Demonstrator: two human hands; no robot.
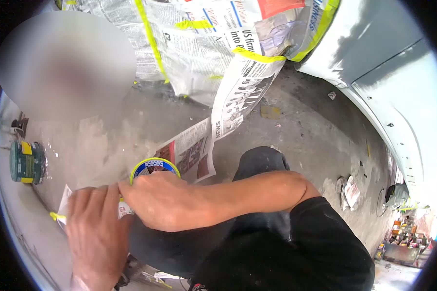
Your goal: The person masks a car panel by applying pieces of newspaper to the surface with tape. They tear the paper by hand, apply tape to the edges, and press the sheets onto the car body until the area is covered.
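Note:
My right hand (162, 201) is closed around a roll of yellow masking tape (155, 162), whose blue-and-white inner core shows above the knuckles. Close beside it, my left hand (98, 225) bends its fingers over a newspaper sheet (124, 208), gripping it near the edge; the fingertips are partly hidden and a little blurred. A piece of yellow tape (57, 216) sticks to the paper left of that hand. Beyond my right hand a long newspaper strip (192, 148) runs across the floor up to a newspaper-covered panel (192, 53) taped with yellow strips.
A grey-white vehicle body panel (393, 72) curves along the right. On the left lies a dark green tin (26, 162) with a yellow label. Crumpled paper (350, 192) rests on the concrete floor (315, 140). A tray of small items (407, 242) stands at lower right.

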